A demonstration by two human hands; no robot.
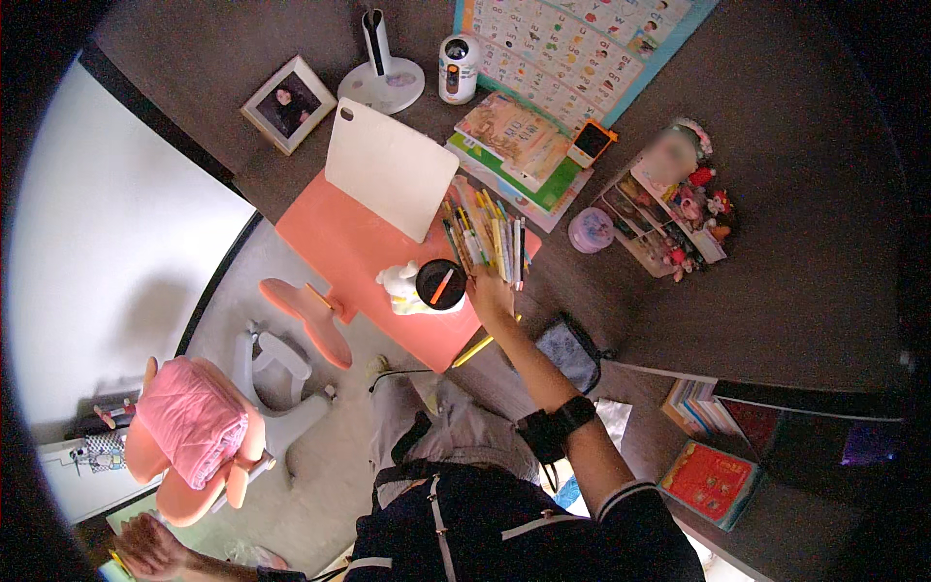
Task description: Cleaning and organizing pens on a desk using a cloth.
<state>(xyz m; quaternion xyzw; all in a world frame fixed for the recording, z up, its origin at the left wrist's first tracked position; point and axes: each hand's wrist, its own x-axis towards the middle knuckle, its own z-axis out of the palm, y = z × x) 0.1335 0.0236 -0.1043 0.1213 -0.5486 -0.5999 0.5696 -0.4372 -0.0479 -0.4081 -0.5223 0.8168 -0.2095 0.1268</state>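
My right hand [492,299] reaches over the pink desk mat [388,291] to the near ends of a pile of pens and pencils [485,233]. Its fingers are curled among them; the fingertips are partly hidden. Beside that hand stands a white figure-shaped pen holder [400,283] with a round black opening and an orange-and-white stick in it. A yellow pencil [473,351] lies at the mat's near right edge. Far off at the lower left, my left hand [150,546] is closed, and a thin yellow stick [119,563] shows beside its fingers.
A white board [388,165], a photo frame [288,105], a lamp base [383,87] and books [514,145] stand or lie toward the back. At the right are a round tub [591,231] and a filled organizer [669,213]. A chair with a pink cushion [199,422] stands left.
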